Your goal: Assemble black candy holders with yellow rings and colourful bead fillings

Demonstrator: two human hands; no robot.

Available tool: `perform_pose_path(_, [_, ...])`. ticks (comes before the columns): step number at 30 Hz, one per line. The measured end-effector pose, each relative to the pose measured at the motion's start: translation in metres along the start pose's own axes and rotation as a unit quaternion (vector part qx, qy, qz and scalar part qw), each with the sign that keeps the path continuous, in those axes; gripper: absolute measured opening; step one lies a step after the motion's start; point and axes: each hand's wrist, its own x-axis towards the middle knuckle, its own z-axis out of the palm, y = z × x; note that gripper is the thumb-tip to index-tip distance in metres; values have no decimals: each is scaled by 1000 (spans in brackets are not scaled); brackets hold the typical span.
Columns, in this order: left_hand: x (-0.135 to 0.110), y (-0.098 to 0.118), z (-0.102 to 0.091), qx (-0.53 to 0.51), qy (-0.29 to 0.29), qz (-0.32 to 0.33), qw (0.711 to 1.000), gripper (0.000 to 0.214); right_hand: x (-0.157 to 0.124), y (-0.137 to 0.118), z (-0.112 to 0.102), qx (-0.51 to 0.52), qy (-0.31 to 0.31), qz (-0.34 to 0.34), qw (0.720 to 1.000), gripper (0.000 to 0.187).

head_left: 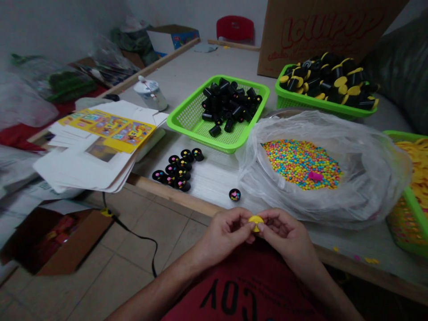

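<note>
Both my left hand and my right hand pinch a small round yellow cap between thumbs and fingers, close to my body at the table's front edge. Just beyond them stands one black cup with coloured candy balls inside. To its left, several similar black cups with candies stand in a cluster. On the right, a clear plastic bag lines a metal bowl and holds many small coloured candy balls, with a pink scoop-like tube lying on them.
A green basket holds black tubes; another green basket holds black tubes with yellow caps. Yellow pieces fill a basket at the right edge. Cards and paper sheets overhang the left edge. A lidded jar and a Lollipop carton stand behind.
</note>
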Motion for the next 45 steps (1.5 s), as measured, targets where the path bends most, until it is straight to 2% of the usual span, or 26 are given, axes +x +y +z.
perform_pose_path(3, [2, -2, 5, 53, 34, 21, 998, 20, -2, 8, 4, -55, 38, -26, 997, 16])
perform_pose_path(5, [4, -4, 7, 60, 49, 20, 997, 20, -3, 12, 1, -105, 39, -43, 993, 12])
perform_pose_path(8, [5, -7, 3, -19, 15, -24, 999, 23, -4, 14, -10, -187, -27, -97, 977, 16])
perform_pose_path(11, [2, -6, -5, -95, -30, -70, 993, 26, -4, 7, -20, -273, -110, -194, 936, 34])
perform_pose_path(14, [-4, -1, -15, -69, -39, -81, 994, 27, 0, 0, -19, -322, -177, -264, 892, 35])
perform_pose_path(16, [-6, 5, -25, 1, -10, -56, 998, 29, 7, -1, -13, -333, -167, -288, 882, 34])
perform_pose_path(19, [-1, 11, -43, 77, 108, 12, 991, 34, 25, 4, 2, -324, -63, -306, 893, 34])
perform_pose_path(21, [7, 12, -53, 91, 151, 29, 984, 36, 39, 10, 12, -309, -18, -300, 902, 33])
perform_pose_path(27, [27, 7, -54, 146, 84, 13, 986, 33, 57, 25, 27, -293, -27, -270, 917, 30])
perform_pose_path(36, [34, 3, -52, 105, 121, -21, 987, 26, 59, 27, 29, -255, -41, -224, 940, 28])
perform_pose_path(40, [37, 4, -53, 90, 128, -43, 987, 27, 60, 23, 30, -257, -62, -215, 940, 27])
perform_pose_path(45, [39, 0, -57, 48, 104, -45, 992, 29, 61, 23, 32, -253, -75, -202, 943, 22])
